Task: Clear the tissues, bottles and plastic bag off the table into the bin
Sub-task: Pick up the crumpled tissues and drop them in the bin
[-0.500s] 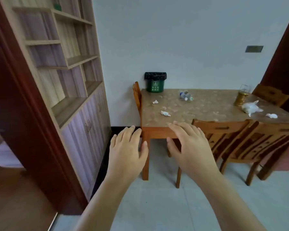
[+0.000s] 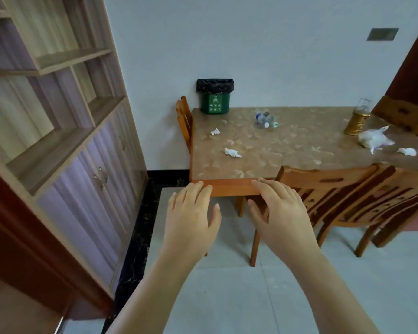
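A green bin [image 2: 214,102] with a black liner stands on the far left corner of the wooden table [image 2: 299,145]. Two crumpled tissues lie on the left half, one [image 2: 215,132] nearer the bin and one [image 2: 232,152] closer to me. Clear plastic bottles [image 2: 266,119] lie together mid-table at the back. A white plastic bag [image 2: 374,139] and another tissue [image 2: 407,151] rest at the right. My left hand [image 2: 191,218] and my right hand [image 2: 279,213] hover palm-down, fingers apart and empty, in front of the table's near edge.
A gold lantern [image 2: 357,121] stands near the bag. Wooden chairs are tucked in at the left end [image 2: 184,121], along the near side [image 2: 348,196] and at the far right [image 2: 401,114]. A tall shelf cabinet [image 2: 70,131] lines the left wall.
The view has moved closer to the table. Both hands stay out in front, empty, now reaching the table's near edge.
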Demonstrator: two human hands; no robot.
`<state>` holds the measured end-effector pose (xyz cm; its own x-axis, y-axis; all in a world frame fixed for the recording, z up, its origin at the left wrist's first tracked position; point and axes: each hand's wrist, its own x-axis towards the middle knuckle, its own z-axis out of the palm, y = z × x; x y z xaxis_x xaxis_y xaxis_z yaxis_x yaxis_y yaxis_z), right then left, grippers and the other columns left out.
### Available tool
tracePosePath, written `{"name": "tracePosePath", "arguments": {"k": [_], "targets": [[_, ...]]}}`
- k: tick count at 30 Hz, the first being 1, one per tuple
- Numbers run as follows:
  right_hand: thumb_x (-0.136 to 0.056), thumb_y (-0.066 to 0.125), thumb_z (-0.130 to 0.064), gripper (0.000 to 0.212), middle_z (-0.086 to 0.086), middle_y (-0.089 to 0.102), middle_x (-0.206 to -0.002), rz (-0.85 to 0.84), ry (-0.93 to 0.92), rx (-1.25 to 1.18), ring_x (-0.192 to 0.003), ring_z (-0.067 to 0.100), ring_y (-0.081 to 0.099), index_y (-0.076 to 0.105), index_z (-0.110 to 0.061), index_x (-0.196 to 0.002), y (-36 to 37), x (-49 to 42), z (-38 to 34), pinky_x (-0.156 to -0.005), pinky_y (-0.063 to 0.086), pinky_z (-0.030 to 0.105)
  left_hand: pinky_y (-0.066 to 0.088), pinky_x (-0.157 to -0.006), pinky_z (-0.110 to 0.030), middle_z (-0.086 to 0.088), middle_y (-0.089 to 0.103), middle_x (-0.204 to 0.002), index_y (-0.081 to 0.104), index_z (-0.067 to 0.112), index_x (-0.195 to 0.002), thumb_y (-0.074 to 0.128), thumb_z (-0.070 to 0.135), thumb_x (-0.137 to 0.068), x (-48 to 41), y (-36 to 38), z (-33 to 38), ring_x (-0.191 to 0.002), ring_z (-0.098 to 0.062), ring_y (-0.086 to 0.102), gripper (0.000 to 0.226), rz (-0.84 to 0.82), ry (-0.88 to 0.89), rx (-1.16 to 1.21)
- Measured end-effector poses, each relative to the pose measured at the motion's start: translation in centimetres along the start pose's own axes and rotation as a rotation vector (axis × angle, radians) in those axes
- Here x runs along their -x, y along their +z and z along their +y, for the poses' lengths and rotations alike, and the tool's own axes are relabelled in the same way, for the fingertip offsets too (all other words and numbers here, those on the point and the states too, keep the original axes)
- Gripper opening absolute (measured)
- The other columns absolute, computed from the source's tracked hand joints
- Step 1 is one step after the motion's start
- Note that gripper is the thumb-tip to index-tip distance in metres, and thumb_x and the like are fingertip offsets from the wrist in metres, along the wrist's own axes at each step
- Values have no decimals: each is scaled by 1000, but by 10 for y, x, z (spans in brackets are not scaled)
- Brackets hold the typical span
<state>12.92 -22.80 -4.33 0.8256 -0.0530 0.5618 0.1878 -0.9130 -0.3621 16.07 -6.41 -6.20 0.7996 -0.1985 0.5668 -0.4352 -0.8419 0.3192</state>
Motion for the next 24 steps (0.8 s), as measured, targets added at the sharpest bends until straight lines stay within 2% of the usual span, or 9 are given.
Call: {"name": "tracePosePath", "arguments": {"k": [3, 7, 10, 13, 19, 24], "targets": [[-80, 65, -18, 36, 10, 63, -114, -25, 42, -15, -107, 31, 56, 58, -8, -114, 20, -37, 27, -90, 43, 56, 45, -87, -53, -15, 66, -109, 64, 5, -106, 39, 33, -81, -46, 35, 2, -103, -33, 61, 45, -37, 18, 17], [-79, 62, -19, 36, 9, 64, -111, -31, 58, -35, -103, 30, 57, 59, -9, -114, 48, -87, 54, -89, 45, 50, 43, -91, -50, -14, 65, -111, 61, 6, -110, 38, 33, -82, -99, 71, -4, -107, -33, 58, 45, -79, 29, 55], [-78, 66, -17, 37, 11, 65, -110, -44, 73, -45, -103, 32, 57, 59, -8, -113, 75, -118, 65, -89, 45, 50, 42, -92, -47, -13, 64, -113, 60, 6, -111, 38, 33, -83, -121, 92, -22, -108, -32, 57, 45, -100, 12, 59], [-76, 70, -15, 40, 12, 64, -112, -92, 64, -39, -104, 33, 57, 60, -9, -114, 106, -144, 69, -89, 45, 53, 42, -91, -52, -14, 63, -115, 60, 6, -113, 36, 35, -84, -139, 111, -52, -108, -32, 57, 47, -126, -44, 52], [-72, 72, -10, 40, 13, 65, -108, -114, 98, -15, -97, 36, 60, 61, -8, -110, 174, -202, 75, -83, 47, 56, 44, -91, -52, -14, 63, -116, 60, 6, -113, 35, 35, -84, -192, 153, -119, -108, -31, 57, 48, -173, -80, 82], [-70, 73, -10, 39, 15, 66, -106, -114, 112, 22, -95, 38, 60, 62, -5, -108, 232, -266, 57, -82, 47, 50, 44, -88, -49, -15, 64, -113, 61, 4, -111, 35, 33, -83, -246, 174, -190, -104, -33, 59, 48, -192, -75, 96]]}}
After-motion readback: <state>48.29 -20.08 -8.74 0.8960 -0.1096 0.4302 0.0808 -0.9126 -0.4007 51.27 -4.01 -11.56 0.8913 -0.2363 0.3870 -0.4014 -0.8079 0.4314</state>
